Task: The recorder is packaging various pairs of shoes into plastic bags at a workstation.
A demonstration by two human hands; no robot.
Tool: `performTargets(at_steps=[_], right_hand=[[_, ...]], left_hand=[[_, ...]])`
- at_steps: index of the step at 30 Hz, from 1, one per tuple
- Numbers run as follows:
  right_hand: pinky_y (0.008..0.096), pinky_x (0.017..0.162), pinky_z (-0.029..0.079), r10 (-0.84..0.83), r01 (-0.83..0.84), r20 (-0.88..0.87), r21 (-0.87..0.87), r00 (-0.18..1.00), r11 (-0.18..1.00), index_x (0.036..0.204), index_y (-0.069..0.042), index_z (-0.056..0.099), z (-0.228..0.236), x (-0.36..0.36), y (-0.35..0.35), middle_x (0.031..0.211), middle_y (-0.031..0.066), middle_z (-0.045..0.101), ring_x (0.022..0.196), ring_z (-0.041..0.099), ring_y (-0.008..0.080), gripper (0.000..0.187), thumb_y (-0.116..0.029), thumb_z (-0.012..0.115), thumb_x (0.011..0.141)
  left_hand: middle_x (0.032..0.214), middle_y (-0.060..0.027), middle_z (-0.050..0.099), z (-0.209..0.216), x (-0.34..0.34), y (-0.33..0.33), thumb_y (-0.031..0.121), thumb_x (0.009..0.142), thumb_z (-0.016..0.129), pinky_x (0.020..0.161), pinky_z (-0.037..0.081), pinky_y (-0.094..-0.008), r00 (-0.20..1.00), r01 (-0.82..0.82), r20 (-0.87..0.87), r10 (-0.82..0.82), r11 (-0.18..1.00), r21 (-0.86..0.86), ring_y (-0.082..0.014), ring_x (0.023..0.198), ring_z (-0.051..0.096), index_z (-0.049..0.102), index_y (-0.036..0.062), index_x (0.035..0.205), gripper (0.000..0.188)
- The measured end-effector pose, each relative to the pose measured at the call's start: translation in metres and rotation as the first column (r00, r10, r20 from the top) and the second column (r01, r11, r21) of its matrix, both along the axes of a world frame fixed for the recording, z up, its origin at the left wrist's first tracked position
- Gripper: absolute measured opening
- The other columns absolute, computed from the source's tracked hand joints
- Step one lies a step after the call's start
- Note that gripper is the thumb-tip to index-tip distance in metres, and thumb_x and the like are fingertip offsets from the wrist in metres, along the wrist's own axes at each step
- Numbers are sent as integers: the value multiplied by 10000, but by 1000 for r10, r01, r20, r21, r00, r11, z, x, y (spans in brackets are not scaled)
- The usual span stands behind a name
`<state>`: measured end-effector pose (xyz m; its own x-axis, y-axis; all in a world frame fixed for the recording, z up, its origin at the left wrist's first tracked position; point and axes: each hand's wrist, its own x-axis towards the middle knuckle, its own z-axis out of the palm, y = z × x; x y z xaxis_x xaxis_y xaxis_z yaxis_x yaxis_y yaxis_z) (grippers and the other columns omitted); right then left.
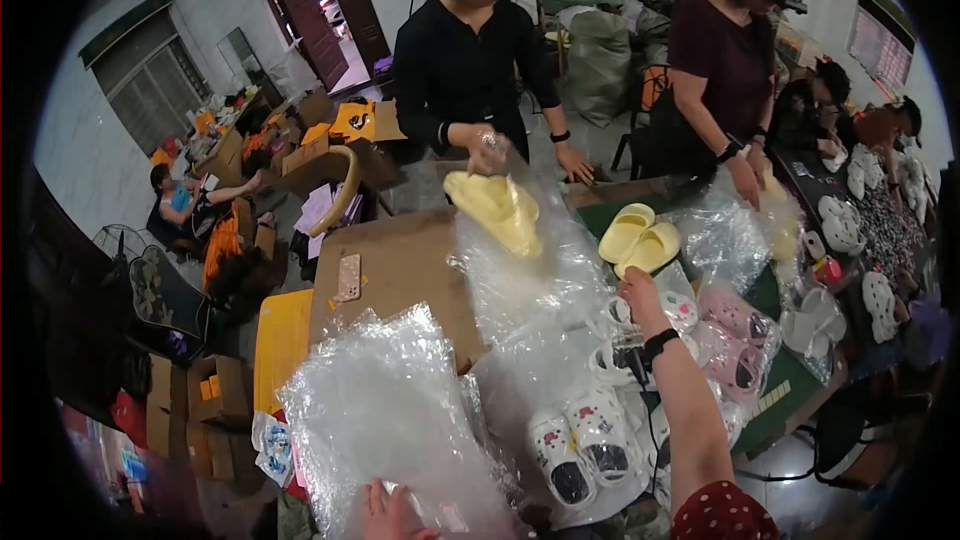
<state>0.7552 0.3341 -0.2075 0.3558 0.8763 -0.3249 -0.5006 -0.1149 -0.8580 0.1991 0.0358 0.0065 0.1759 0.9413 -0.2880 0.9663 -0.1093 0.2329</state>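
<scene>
My left hand (390,513) lies on a stack of clear plastic bags (380,390) at the near left, its fingers spread and holding nothing. Reaching far across the table, my right hand (643,298) has its fingers closed on the near end of a pale yellow slipper (655,249). The other yellow slipper (627,230) of the pair lies against it on the left. Bagged white clogs with dark insides (585,448) rest between my arms. Bagged pink clogs (738,325) lie to the right of my right wrist.
Opposite me a person in black holds a yellow slipper (495,208) over clear bags. Another person, in dark red, handles bagged footwear to the right. A phone (348,278) lies on the brown tabletop (400,252). Cartons (215,390) stand on the floor at left.
</scene>
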Motion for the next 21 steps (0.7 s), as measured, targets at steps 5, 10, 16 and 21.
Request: performTargets(at_steps=[5, 10, 16, 21], right_hand=[[349, 754, 487, 27, -4, 132, -169, 991, 986, 1470, -93, 333, -32, -8, 60, 1221, 111, 481, 928, 549, 248, 722, -401, 636, 890], [431, 847, 459, -52, 55, 27, -116, 998, 992, 1454, -121, 379, -77, 5, 97, 1353, 146, 442, 1137, 400, 298, 713, -452, 640, 880], [411, 833, 463, -166, 127, -227, -175, 960, 976, 1132, -98, 510, -113, 57, 109, 1014, 116, 470, 944, 481, 268, 412, -399, 656, 891], [279, 493, 439, -238, 233, -109, -55, 965, 971, 1138, -75, 532, -78, 19, 94, 656, -7, 467, 527, 462, 111, 418, -337, 705, 862]], left_hand=[[1494, -304, 252, -7, -10, -8, 292, 594, 874, 1136, 241, -529, 997, -70, -26, 70, 997, -12, -472, 1383, 230, 368, 112, 1430, 994], [1514, -269, 244, 5, 1, -1, 336, 618, 857, 1116, 276, -530, 996, -82, -47, 80, 996, -41, -471, 1379, 243, 372, 124, 1437, 975], [1532, -232, 243, -12, -2, 2, 388, 626, 843, 1096, 304, -537, 999, -55, 1, 55, 999, -2, -456, 1377, 264, 401, 147, 1432, 950], [1533, -240, 235, -4, -1, -5, 341, 630, 850, 1103, 295, -534, 996, -86, 23, 86, 996, 17, -455, 1383, 253, 400, 152, 1435, 942]])
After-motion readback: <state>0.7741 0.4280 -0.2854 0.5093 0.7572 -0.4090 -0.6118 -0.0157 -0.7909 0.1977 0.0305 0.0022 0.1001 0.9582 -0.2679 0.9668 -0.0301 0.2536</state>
